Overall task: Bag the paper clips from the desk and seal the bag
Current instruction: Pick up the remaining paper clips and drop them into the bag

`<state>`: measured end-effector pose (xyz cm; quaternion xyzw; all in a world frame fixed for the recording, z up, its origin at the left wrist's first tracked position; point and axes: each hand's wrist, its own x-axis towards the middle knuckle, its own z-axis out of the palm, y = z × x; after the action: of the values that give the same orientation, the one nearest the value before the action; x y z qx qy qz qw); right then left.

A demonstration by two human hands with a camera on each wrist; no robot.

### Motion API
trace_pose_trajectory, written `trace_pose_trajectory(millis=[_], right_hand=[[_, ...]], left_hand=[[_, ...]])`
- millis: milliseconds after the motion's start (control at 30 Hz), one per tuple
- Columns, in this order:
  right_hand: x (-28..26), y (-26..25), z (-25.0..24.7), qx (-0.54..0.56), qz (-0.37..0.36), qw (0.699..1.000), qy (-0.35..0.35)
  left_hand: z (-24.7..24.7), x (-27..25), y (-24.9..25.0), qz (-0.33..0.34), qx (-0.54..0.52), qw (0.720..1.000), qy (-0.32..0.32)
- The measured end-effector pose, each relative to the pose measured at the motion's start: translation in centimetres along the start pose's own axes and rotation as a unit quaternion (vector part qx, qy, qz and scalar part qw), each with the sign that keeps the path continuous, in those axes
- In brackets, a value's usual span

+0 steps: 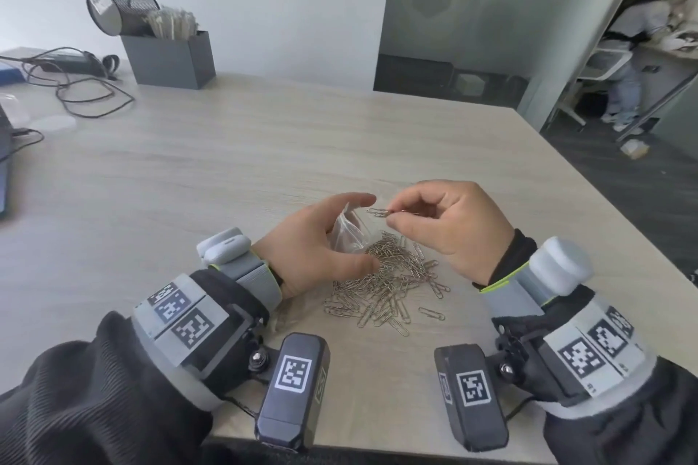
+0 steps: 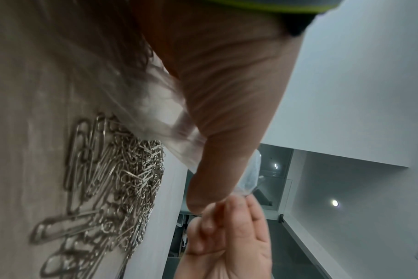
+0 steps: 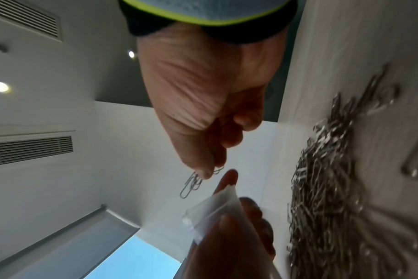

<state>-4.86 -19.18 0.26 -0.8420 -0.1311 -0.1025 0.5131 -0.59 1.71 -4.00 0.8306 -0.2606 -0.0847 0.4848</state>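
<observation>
- The tabletop carries a big loose heap of paper clips at its near edge, between the two wrists, so by my reckoning the bagging has barely begun and nearly all of it is left.
- The left hand holds a small clear zip bag upright just above the far-left side of the heap, thumb and fingers curled round it; its mouth looks open, the zip strip unpressed, so sealing is not yet done.
- The right hand pinches a few clips between thumb and fingers, just beside the bag's mouth and not yet inside.
- How many clips already lie in the bag I cannot tell.
</observation>
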Motion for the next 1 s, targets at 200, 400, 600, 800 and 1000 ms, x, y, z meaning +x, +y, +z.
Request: trace_pose_trajectory(millis=[200,400,600,800,1000], right_hand=[[1.0,-0.7,2.2,-0.066,-0.072,0.993,-0.059],[1.3,-0.7,2.2,-0.028,-0.062,0.997,-0.040],[2.1,2.1,-0.6,-0.193,0.105,0.973,-0.064],[1.8,1.2,1.2,-0.319,0.126,0.910,-0.231],[1.6,1.0,2.0,-0.307,0.084,0.918,-0.237]], left_hand=[[0.0,-0.4,0.6,0.008,0.028,1.000,0.003],[-0.3,-0.3,0.6,0.002,-0.033,0.999,0.023],[-2.1,-0.2,0.1,-0.043,-0.099,0.988,0.113],[-1.6,-0.2,0.1,-0.053,-0.072,0.990,0.111],[-1.5,-0.1,-0.2,-0.050,-0.059,0.993,0.091]])
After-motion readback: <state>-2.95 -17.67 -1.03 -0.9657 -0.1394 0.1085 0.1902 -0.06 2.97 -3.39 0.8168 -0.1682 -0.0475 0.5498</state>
